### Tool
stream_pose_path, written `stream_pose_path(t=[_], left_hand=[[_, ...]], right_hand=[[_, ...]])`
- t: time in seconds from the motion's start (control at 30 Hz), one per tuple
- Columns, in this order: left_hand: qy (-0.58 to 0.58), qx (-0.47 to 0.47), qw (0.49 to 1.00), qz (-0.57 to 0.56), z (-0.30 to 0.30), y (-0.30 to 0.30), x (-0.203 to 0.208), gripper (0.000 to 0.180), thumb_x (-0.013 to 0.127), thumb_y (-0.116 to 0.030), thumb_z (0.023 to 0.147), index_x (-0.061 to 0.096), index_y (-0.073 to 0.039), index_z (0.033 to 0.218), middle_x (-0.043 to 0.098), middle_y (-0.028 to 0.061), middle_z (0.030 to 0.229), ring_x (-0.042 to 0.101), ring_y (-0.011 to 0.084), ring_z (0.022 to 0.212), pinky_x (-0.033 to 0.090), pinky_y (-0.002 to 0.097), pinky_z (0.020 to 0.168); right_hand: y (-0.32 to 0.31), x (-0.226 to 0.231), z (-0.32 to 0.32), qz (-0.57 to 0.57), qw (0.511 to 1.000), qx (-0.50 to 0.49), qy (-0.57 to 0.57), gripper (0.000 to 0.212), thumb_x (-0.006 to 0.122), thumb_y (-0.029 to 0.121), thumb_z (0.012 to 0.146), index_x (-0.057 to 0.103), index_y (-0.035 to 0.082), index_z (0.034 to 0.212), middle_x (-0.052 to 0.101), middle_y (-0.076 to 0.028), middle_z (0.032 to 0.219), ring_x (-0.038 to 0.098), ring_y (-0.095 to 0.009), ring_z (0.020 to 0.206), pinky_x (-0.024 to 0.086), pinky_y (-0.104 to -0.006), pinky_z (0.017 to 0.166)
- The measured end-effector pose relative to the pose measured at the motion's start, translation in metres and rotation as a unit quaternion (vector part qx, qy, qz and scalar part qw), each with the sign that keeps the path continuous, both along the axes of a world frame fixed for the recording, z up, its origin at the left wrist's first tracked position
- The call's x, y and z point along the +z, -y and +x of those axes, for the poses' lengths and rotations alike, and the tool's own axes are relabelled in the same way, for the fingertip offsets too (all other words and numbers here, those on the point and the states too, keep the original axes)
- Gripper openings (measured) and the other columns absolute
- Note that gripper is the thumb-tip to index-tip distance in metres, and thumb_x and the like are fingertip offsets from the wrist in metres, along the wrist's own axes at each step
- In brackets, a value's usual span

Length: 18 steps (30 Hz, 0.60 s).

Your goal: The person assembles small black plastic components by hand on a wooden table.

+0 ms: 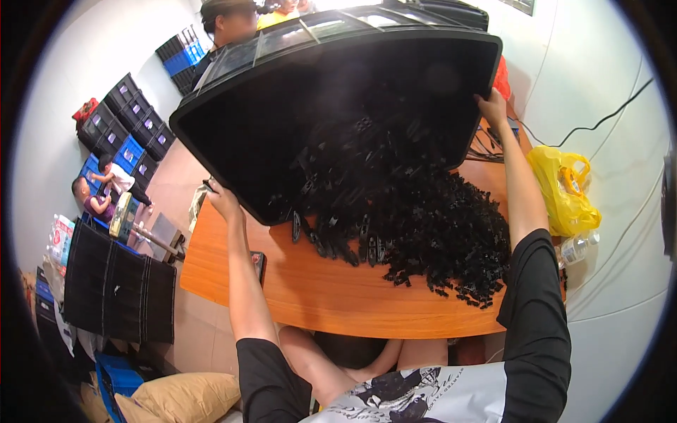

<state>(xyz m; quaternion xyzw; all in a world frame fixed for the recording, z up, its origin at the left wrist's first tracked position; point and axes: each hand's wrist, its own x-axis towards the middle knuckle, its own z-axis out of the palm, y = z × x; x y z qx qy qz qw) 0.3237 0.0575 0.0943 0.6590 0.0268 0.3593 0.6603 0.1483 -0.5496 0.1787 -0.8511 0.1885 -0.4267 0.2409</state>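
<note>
A large black plastic crate [247, 120] is tipped over the table, its open mouth facing me and its lower rim near the tabletop. My left hand [226, 201] grips its lower left rim; my right hand [493, 109] grips the right rim higher up. Small black plastic parts [451, 233] lie heaped on the wooden table [310, 296] below the crate. Longer black pieces [352, 240] lie at the crate's mouth, some blurred as they tumble out. The fingers behind both rims are partly hidden.
A yellow plastic bag [560, 190] and a clear bottle [580, 248] are at the table's right. Cables [486, 144] lie behind the crate. Stacked black and blue crates [134, 113] stand at the left wall, with two children near them. Another person [233, 28] is behind the crate.
</note>
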Motion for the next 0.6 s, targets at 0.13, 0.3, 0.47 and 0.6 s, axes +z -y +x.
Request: stream_pose_path(t=[0.13,0.3,0.47,0.6], left_hand=[[-0.029,-0.019,0.999,0.004,0.003,0.001,0.001,0.033,0.033,-0.028,0.097,0.047,-0.004,0.08,0.045,-0.0007,0.06,0.043,0.0099,0.046,0.034,0.0255,0.041],[-0.032,-0.059,0.996,-0.053,-0.031,0.019,0.01,0.034,0.033,-0.027,0.098,0.049,0.001,0.089,0.054,0.0065,0.084,0.051,0.013,0.073,0.042,0.0279,0.065],[-0.06,-0.056,0.994,-0.069,-0.045,0.031,0.019,0.032,0.034,-0.027,0.098,0.046,0.001,0.091,0.054,0.0082,0.083,0.051,0.0165,0.074,0.042,0.0307,0.067],[-0.056,-0.056,0.995,-0.058,-0.052,0.053,0.019,0.034,0.035,-0.028,0.097,0.045,0.005,0.098,0.054,0.0133,0.088,0.051,0.0221,0.081,0.041,0.0344,0.075]], right_hand=[[0.008,0.002,0.001,-0.039,0.996,-0.075,-0.021,0.034,0.064,0.019,0.075,0.054,-0.004,0.098,0.061,-0.027,0.096,0.057,-0.04,0.096,0.045,-0.0441,0.082],[0.003,0.0,-0.018,-0.013,0.999,-0.052,-0.011,0.035,0.064,0.018,0.076,0.054,-0.003,0.102,0.061,-0.025,0.098,0.058,-0.039,0.097,0.045,-0.043,0.082],[0.012,0.009,-0.048,-0.022,0.999,-0.036,-0.016,0.033,0.062,0.015,0.077,0.057,0.002,0.108,0.063,-0.019,0.1,0.059,-0.035,0.097,0.045,-0.0393,0.083],[0.029,0.006,-0.074,-0.011,0.998,-0.049,-0.027,0.034,0.063,0.017,0.078,0.059,0.004,0.109,0.065,-0.015,0.096,0.062,-0.03,0.09,0.046,-0.036,0.08]])
